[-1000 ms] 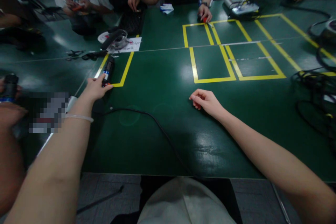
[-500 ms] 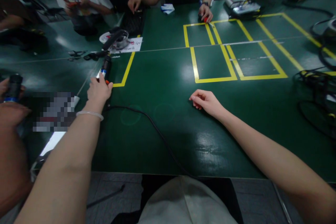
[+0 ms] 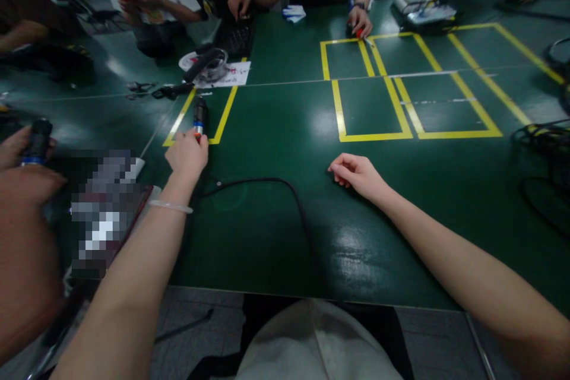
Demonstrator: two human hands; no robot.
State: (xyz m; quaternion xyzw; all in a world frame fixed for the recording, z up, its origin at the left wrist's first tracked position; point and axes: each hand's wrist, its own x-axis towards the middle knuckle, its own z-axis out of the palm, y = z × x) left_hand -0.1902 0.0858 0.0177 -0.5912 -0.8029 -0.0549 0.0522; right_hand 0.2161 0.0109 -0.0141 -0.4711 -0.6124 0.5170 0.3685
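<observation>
My left hand (image 3: 187, 154) is wrapped round a black cylindrical tool (image 3: 200, 114) with a blue and silver band and a bit of orange near the fingers. The tool points away from me, inside a yellow tape outline (image 3: 225, 116) on the green table (image 3: 276, 219). From beneath that hand a black cable (image 3: 289, 185) runs right and bends down toward the table's front edge. My right hand (image 3: 354, 172) rests on the table with its fingers curled together; whether anything small is inside them cannot be made out.
Yellow tape rectangles (image 3: 376, 136) lie ahead on the right. Coiled black cables (image 3: 545, 145) are at the far right. At the left, another person's hand (image 3: 27, 178) holds a similar tool. Headphones (image 3: 202, 65) and paper (image 3: 238, 74) lie ahead; several people sit opposite.
My left hand and the black tool have moved right, and the tool is now more upright in view. The cable's bend has shifted. The whole view has shifted slightly; my right hand keeps its pose.
</observation>
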